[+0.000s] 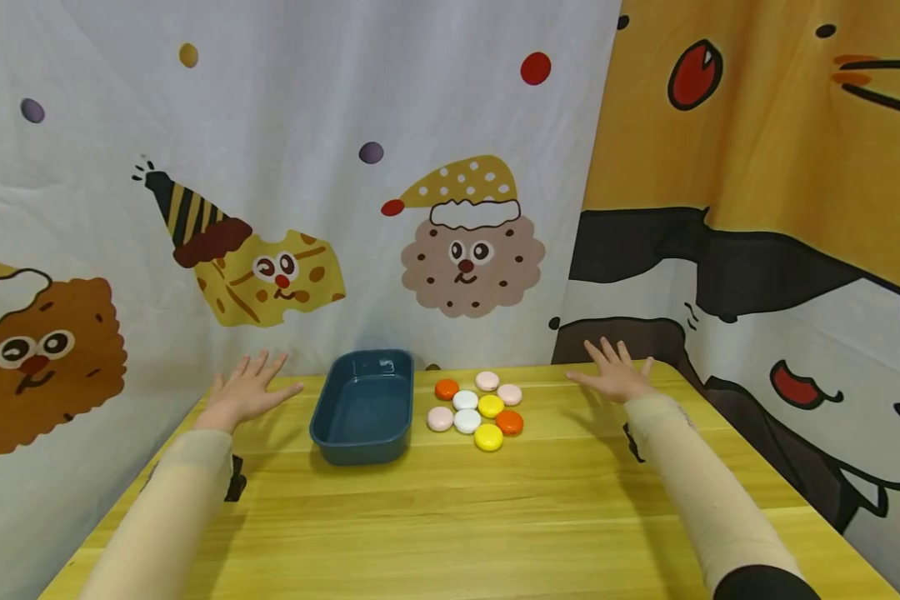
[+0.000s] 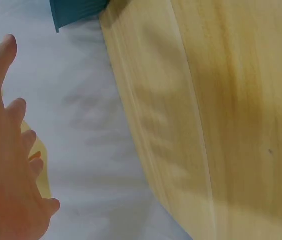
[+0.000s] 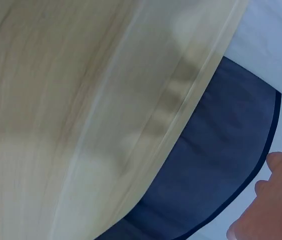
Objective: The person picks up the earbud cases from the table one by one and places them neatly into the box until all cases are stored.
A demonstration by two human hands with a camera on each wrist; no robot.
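My left hand hovers over the left side of the wooden table, fingers spread and nothing in it. Just right of it stands a dark blue rectangular dish, whose inside is bare. On the table's right side, my right hand is also held up with spread fingers and no object. Between the dish and that hand lies a cluster of small round discs: two orange, two yellow, two white and several pale pink. In the left wrist view, the dish's corner shows at the top.
The wooden table ends at a back edge against a white curtain printed with cartoon snacks. Along the right side hangs a cartoon cat curtain. Both forearms in pale sleeves reach in from the front.
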